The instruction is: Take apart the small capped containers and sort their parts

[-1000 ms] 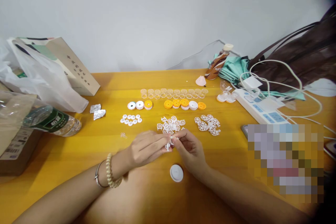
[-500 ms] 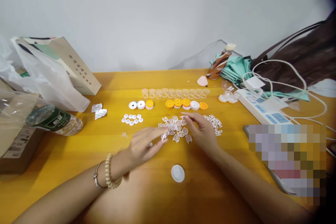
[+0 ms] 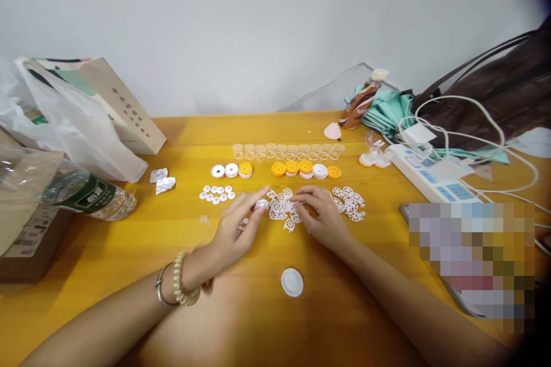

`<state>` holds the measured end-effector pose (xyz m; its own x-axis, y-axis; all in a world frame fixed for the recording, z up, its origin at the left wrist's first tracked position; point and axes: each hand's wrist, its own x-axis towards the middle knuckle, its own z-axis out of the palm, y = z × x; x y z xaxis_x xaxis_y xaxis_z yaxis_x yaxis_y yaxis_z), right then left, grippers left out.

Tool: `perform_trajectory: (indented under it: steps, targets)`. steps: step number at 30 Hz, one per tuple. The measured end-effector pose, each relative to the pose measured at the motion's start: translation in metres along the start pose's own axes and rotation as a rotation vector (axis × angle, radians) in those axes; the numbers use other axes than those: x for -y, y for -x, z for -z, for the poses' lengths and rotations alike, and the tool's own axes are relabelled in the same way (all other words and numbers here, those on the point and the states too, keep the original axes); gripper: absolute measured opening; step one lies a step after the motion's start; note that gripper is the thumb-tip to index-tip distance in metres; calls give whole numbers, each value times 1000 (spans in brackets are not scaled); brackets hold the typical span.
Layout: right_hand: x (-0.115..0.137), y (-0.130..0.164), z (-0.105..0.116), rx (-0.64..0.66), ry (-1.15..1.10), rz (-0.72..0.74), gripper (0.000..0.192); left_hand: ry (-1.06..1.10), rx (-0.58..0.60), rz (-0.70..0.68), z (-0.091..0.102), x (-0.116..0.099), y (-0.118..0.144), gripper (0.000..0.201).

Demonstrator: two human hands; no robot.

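Note:
A pile of small white lattice pieces [image 3: 280,210] lies on the yellow table [image 3: 241,309], and both hands meet at it. My left hand [image 3: 236,230], with bracelets on the wrist, pinches one white lattice piece [image 3: 261,204] between thumb and forefinger at the pile's left edge. My right hand [image 3: 322,215] rests on the right side of the pile, its curled fingertips touching the pieces; whether it grips one is hidden. A white round cap [image 3: 292,282] lies nearer to me, between my forearms.
A second lattice pile [image 3: 349,204], small white discs [image 3: 216,195], orange and white discs [image 3: 303,170] and clear cups [image 3: 284,152] lie beyond. A water bottle [image 3: 88,196], plastic bag [image 3: 73,126] and foil scraps [image 3: 162,181] are at the left; a power strip [image 3: 428,173] with cables is at the right.
My hands parted from in front of me; the right went out to the pile. The left followed with its small white piece to the pile's left edge.

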<state>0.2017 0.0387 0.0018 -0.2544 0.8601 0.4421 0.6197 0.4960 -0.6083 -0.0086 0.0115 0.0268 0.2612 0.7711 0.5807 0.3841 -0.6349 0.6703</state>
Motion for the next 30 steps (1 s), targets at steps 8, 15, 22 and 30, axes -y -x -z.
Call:
perform_trajectory:
  steps: [8, 15, 22, 30]
  targets:
    - [14, 1, 9, -77, -78, 8, 15, 378, -21, 313, -8, -5, 2, 29]
    - [41, 19, 1, -3, -535, 4, 13, 502, 231, 395, -12, -18, 6, 17]
    - [42, 23, -4, -80, -540, 42, 13, 385, 237, 443, -11, -16, 3, 14]
    - [46, 20, -1, -59, -497, 64, 11, 184, 337, 394, -7, -19, 2, 18]
